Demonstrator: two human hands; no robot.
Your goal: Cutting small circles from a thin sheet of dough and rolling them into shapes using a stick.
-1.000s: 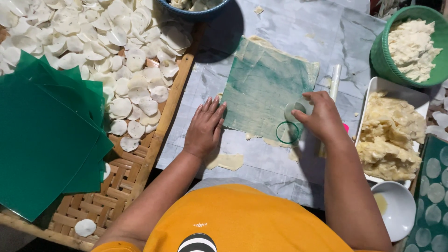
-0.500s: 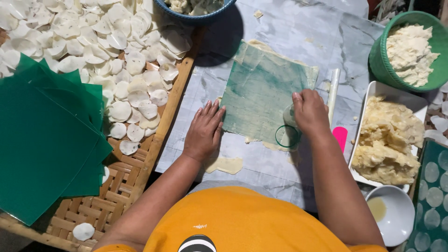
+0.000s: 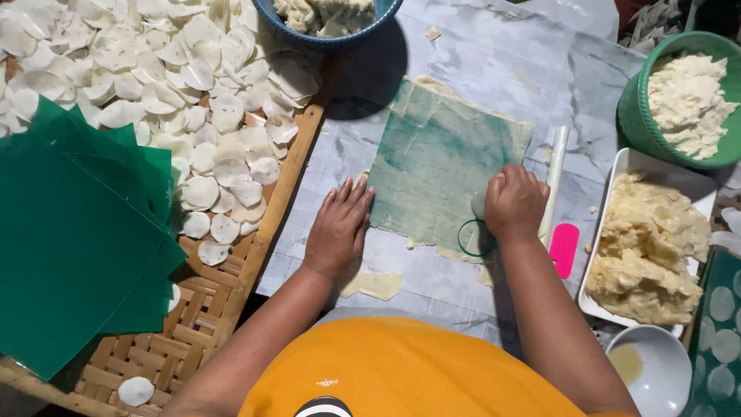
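Right hand [image 3: 515,202] clamped on ring cutter [image 3: 476,237] — left hand [image 3: 336,225] flat, open beside dough sheet [image 3: 444,158]; rolling pin [image 3: 553,181] near.

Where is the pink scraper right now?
The pink scraper lies on the marbled table cover, right of the right hand, between the white rolling pin and the white rectangular tray.

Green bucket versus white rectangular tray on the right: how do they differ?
The green bucket is round and deep; the white tray is rectangular and shallow. The bucket's dough looks pale and crumbly, the tray's yellower and in ragged torn pieces. The bucket lies farther from the right hand, the tray nearer. Both hold dough.
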